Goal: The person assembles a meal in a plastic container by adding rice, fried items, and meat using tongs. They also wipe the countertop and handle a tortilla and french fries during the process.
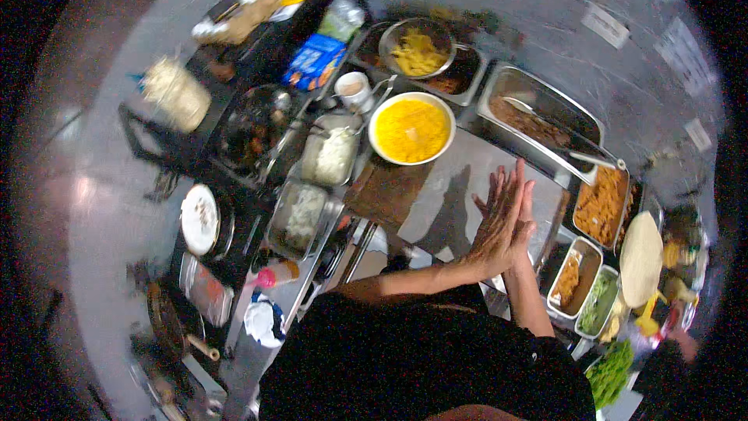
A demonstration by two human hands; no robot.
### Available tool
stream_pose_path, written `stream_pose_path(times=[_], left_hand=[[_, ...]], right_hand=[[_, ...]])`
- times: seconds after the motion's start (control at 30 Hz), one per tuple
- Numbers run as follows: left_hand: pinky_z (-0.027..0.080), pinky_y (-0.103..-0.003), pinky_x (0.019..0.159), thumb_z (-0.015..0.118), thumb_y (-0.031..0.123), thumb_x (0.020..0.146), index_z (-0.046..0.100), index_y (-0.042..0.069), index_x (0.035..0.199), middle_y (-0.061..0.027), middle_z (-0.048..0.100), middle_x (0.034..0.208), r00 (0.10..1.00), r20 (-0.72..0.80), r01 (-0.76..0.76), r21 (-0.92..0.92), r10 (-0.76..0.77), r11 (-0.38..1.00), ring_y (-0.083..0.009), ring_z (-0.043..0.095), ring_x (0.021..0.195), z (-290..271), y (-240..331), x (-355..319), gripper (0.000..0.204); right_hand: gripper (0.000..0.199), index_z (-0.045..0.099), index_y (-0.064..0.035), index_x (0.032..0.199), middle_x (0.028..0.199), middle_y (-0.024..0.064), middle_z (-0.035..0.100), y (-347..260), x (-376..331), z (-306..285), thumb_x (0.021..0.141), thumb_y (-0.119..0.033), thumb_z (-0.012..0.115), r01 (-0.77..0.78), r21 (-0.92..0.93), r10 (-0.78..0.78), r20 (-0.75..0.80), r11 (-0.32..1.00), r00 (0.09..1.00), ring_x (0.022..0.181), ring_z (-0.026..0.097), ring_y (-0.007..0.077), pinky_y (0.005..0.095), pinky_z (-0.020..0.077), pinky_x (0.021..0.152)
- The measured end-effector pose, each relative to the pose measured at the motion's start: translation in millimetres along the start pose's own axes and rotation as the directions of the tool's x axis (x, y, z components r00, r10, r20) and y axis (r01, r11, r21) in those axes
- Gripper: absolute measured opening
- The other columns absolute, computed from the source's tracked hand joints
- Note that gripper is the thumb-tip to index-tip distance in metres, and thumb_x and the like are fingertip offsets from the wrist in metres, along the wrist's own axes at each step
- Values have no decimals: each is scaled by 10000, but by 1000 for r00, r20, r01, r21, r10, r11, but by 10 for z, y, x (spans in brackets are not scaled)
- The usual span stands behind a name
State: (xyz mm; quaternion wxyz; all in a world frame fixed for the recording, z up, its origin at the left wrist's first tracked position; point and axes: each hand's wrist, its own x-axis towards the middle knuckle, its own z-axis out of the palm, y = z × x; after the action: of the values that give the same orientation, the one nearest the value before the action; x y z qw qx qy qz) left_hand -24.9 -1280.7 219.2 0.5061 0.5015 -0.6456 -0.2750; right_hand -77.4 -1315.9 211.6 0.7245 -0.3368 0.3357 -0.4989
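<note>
The left hand (pixel 492 240) and the right hand (pixel 522 243) are pressing together, palm to palm. The fingers are pointing out straight, with some tips standing apart, and they are not curling around anything I can see. I cannot tell if something is hiding between the 2 palms. To do this well, the person should be keeping both palms flat and staying clear of the white bowl (pixel 373 134). The board (pixel 485 157) is lying below the hands. It is looking flat and pale grey, and a dark shadow is falling across it.
</note>
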Motion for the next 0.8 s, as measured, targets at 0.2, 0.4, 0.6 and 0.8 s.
stream_pose_path(times=[0.2,0.4,0.6,0.8], left_hand=[[106,-465,1167,333,389,1016,291,38,1475,-235,225,1526,886,-461,34,-29,-44,999,-388,173,1432,-992,-135,220,579],[455,-345,889,555,47,915,561,34,1150,-152,554,1154,621,-784,185,130,-13,974,-275,555,1049,-1759,148,-1240,236],[381,-317,920,574,155,890,445,44,1187,-82,472,1110,131,-958,357,-193,-253,914,-191,469,1019,-1991,-471,-3216,342],[443,-336,872,612,85,726,483,64,1228,-110,560,1184,-38,-966,370,-253,-257,894,-235,519,1100,-2358,-618,-4131,519]], right_hand=[[675,183,-191,1540,1565,128,222,120,-387,465,988,-548,336,-171,-292,248,251,941,936,1415,273,275,469,326,1100],[378,586,-61,1281,1178,132,657,173,-608,1378,924,-180,616,397,-687,182,607,608,773,1117,606,261,352,445,979],[520,529,-52,1311,1240,122,621,1624,-1122,1946,841,-157,726,533,-541,394,841,650,372,1134,605,289,377,494,939],[883,294,-23,1456,1431,247,394,3260,-1446,2382,747,-193,793,502,-509,236,828,700,509,1339,383,372,436,333,1111]])
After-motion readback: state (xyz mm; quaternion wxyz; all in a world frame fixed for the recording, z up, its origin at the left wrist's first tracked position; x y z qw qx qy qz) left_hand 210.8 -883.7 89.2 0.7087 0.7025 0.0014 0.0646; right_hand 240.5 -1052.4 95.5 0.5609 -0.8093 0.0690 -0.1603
